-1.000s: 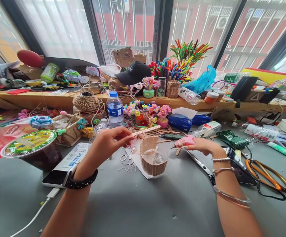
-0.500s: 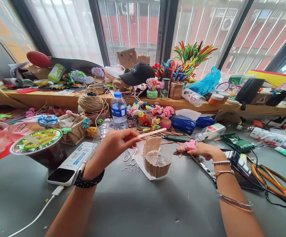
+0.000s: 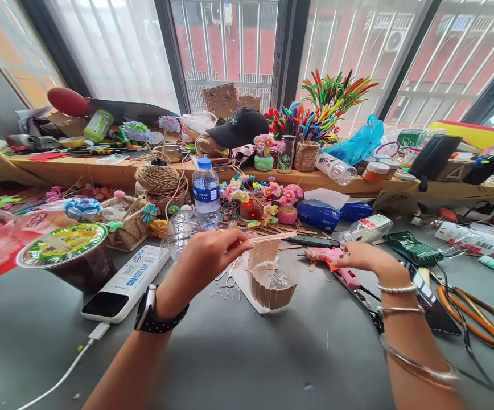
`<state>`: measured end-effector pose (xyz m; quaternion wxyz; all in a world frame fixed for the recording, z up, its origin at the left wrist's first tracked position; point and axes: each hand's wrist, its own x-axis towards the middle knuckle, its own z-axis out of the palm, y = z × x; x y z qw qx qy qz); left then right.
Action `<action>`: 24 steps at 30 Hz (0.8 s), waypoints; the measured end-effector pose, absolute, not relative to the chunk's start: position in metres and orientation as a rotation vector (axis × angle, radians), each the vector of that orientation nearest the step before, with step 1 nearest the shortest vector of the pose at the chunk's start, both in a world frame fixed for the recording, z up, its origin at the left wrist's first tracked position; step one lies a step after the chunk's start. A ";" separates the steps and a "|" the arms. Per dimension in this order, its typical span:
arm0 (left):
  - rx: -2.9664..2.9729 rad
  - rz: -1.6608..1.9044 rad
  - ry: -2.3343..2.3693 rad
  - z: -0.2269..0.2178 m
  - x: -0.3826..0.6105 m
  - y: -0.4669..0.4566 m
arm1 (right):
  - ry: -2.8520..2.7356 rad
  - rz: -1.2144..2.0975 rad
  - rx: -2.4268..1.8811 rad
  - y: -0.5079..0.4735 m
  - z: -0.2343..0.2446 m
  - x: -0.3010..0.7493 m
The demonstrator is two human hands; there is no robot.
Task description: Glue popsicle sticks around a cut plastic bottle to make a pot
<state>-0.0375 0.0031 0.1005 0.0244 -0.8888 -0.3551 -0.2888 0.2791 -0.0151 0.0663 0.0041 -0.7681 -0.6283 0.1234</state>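
Left hand [image 3: 213, 259]: grip pinching near end of pale flat wooden craft stick [image 3: 278, 237], at 12 o'clock of brown stick-walled clear plastic cup [image 3: 272, 291]. Cup sits on white paper [image 3: 241, 279], grey counter [image 3: 247, 353], mid-view.

Right hand [image 3: 370, 262]: grip curled over pink glue gun [image 3: 349, 279], cup's 2 o'clock; can't tell if it's closed on it. Nozzle faces 9 o'clock.

Doing it well: hold stick level by its end, most of its face free; fingers off the nozzle; cord slack at 4 o'clock.

Unclear: stick's near end under fingers; stick-to-wall contact; cup's far inside; small silver scissors [image 3: 231, 280] at 9 o'clock partly covered by left hand; any glue too small to see.
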 end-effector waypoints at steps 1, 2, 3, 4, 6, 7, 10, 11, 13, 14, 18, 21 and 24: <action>-2.723 -0.879 -1.080 0.100 -0.037 0.002 | -1.966 0.357 -2.382 -0.020 0.075 0.274; -2.696 -0.860 -1.062 0.099 -0.036 0.000 | -1.974 0.315 -2.313 -0.025 0.083 0.267; -2.669 -0.843 -1.044 0.099 -0.035 -0.001 | -1.965 0.197 -2.131 -0.031 0.092 0.258; -2.640 -0.829 -1.027 0.098 -0.034 -0.002 | -1.940 0.067 -1.962 -0.036 0.099 0.247; -2.580 -0.795 -0.985 0.096 -0.032 -0.005 | -1.944 -0.104 -1.672 -0.046 0.111 0.224; -2.554 -0.772 -0.959 0.095 -0.031 -0.005 | -1.973 -0.128 -1.564 -0.049 0.114 0.213; -2.513 -0.682 -0.893 0.092 -0.030 -0.005 | -2.036 -0.127 -1.394 -0.053 0.115 0.188; -2.502 -0.654 -0.882 0.091 -0.030 -0.004 | -2.028 -0.144 -1.365 -0.052 0.113 0.183; -2.469 -0.617 -0.861 0.089 -0.030 -0.002 | -1.994 -0.198 -1.319 -0.050 0.110 0.178; -2.451 -0.610 -0.843 0.088 -0.030 -0.002 | -1.981 -0.232 -1.289 -0.049 0.108 0.176; -2.409 -0.629 -0.788 0.088 -0.028 -0.004 | -2.029 -0.366 -1.159 -0.047 0.103 0.166; -2.427 -0.647 -0.797 0.089 -0.026 -0.008 | -2.048 -0.515 -1.132 -0.048 0.099 0.153; -2.468 -0.640 -0.812 0.090 -0.025 -0.012 | -2.089 -0.655 -1.110 -0.049 0.095 0.142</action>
